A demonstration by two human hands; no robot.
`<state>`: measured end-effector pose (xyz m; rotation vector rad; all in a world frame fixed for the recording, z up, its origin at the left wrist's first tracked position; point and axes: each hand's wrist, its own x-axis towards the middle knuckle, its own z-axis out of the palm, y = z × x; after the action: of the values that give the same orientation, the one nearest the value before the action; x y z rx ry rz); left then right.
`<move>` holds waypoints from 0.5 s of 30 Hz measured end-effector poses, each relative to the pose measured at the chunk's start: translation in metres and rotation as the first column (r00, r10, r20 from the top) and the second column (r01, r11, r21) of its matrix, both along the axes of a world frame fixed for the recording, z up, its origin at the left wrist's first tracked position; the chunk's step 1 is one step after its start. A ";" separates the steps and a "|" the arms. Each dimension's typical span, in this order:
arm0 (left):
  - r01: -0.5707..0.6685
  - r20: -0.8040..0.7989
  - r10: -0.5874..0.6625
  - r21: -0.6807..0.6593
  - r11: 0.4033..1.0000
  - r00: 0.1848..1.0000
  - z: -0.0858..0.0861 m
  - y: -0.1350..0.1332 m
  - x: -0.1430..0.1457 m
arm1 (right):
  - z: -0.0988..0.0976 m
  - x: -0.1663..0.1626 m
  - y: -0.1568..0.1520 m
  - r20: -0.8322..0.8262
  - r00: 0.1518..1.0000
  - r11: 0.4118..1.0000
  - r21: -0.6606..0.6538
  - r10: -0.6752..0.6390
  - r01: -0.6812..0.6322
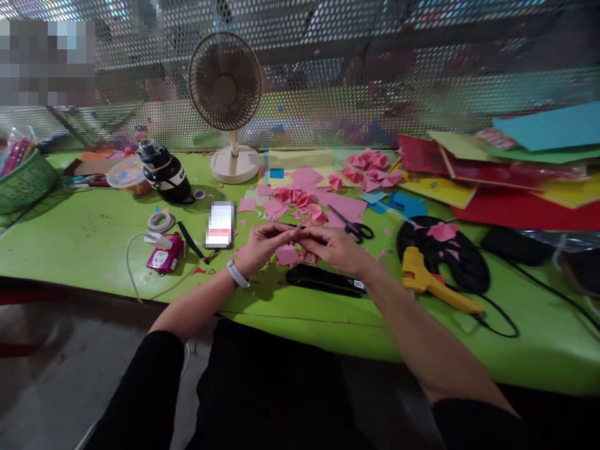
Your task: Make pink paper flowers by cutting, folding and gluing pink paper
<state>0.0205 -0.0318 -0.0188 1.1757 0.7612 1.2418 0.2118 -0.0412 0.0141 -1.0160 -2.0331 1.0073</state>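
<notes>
At the centre of the frame, the left hand [261, 247] and right hand [334, 245] meet fingertip to fingertip; the fingers are drawn inward in a pinch, but whether they grip a piece of paper cannot be told, the contact point being too small and shaded. The nearest loose material, a pink paper piece [287, 254], lies just below the hands at frame centre. The step in hand is judged to be fine fingertip work; it would be best done with light, even pressure, wrists steady, and thin paper kept uncreased outside the fold. Folded pink flowers [293, 197] lie just above and should be kept uncrushed. Scissors [357, 230] rest right of centre, near the right hand. Below, the black stapler [319, 278] bears a white label partly masked by the right forearm; its lettering is not reliably legible. The yellow glue gun [434, 284], lower right, shows no readable mark. At upper left, the black bottle [162, 169] carries a white band with dark characters, unreadable. The phone [220, 224], left of centre on the green tabletop [94, 237], has a blurred screen.
</notes>
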 end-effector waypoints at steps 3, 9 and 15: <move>-0.012 0.012 0.012 0.007 1.000 1.000 -0.001 0.001 0.000 | -0.004 -0.002 -0.001 -0.088 0.996 0.993 -0.114 0.004 -0.014; 0.017 0.022 -0.017 0.014 1.000 1.000 0.000 0.000 0.000 | -0.004 -0.003 -0.001 -0.146 0.989 0.981 -0.190 0.004 -0.032; 0.031 0.045 -0.031 -0.008 0.999 0.999 0.002 0.000 0.001 | -0.002 -0.002 0.000 -0.136 0.990 0.970 -0.230 0.048 -0.079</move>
<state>0.0219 -0.0320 -0.0165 1.1453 0.7119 1.2339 0.2096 -0.0408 0.0118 -0.9813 -1.8822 1.3382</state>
